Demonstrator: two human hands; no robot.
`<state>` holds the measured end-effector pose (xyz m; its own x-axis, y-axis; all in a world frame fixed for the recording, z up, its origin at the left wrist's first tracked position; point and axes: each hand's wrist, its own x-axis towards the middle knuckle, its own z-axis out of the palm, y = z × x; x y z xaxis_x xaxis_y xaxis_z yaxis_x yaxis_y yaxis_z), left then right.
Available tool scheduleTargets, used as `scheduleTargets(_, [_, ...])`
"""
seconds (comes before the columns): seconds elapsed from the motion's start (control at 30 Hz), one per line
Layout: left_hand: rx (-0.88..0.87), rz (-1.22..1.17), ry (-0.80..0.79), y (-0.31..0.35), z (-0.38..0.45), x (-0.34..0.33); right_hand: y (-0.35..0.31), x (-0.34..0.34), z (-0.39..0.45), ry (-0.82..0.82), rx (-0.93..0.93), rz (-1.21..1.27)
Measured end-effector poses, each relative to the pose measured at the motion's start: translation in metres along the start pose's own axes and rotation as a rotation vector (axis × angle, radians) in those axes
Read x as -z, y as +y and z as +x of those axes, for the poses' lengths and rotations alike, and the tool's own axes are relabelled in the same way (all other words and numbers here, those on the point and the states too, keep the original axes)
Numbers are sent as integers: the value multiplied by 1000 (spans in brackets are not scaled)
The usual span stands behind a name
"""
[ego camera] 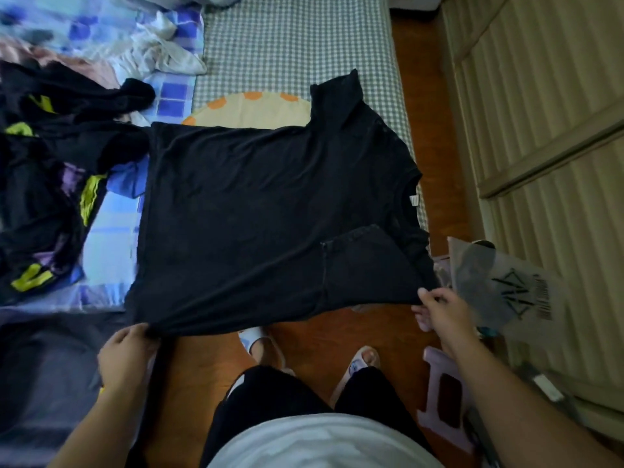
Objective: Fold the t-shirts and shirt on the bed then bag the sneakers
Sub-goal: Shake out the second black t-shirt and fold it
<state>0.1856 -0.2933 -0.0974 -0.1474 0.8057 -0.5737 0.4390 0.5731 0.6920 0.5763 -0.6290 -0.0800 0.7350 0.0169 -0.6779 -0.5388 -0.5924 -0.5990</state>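
Black t-shirt [256, 211] lies flat along the bed's [297, 45] near edge, left hand [126, 352] and right hand [439, 307] each pinching its overhanging side; uneven pulling risks dragging it floorward.

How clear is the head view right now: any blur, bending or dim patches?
Head view: dim overall; the plain black cotton t-shirt shows few folds; the black-and-neon-yellow garment pile is smeared at the left edge; the ribbed beige wardrobe doors bow from wide-angle distortion.
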Motion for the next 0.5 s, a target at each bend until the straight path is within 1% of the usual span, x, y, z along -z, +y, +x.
scheduleTargets(0.07, [90, -143, 70, -9, -7, -2, 9, -2, 1, 77, -10, 110])
scheduleTargets(0.1, [138, -223, 78, -14, -7, -2, 12, -2, 1, 115, -30, 188])
scheduleTargets(0.17, [195, -314, -37, -21, -9, 0, 20, -4, 1, 165, -110, 346])
scheduleTargets(0.2, [241, -321, -97, -21, -12, 0, 25, -4, 3, 179, -156, 422])
scheduleTargets(0.23, [252, -295, -108, -21, -14, -1, 30, -4, 4, 194, -198, 506])
scheduleTargets(0.3, [305, -361, 2, -26, -9, -2, 31, -6, 4, 206, -263, 622])
scheduleTargets(0.33, [336, -361, 65, -35, 1, 0, 29, -7, 2, 199, -286, 643])
scheduleTargets(0.37, [342, -399, 77, -48, 16, 5, 28, -8, 2, 187, -305, 640])
scheduleTargets(0.43, [357, -439, 46, -70, 45, 12, 28, -6, 1, 152, -352, 581])
scheduleTargets(0.47, [384, -459, 15, -72, 51, 13, 28, -5, 2, 142, -375, 533])
scheduleTargets(0.5, [401, -426, -24, -65, 46, 13, 28, -4, 3, 140, -385, 486])
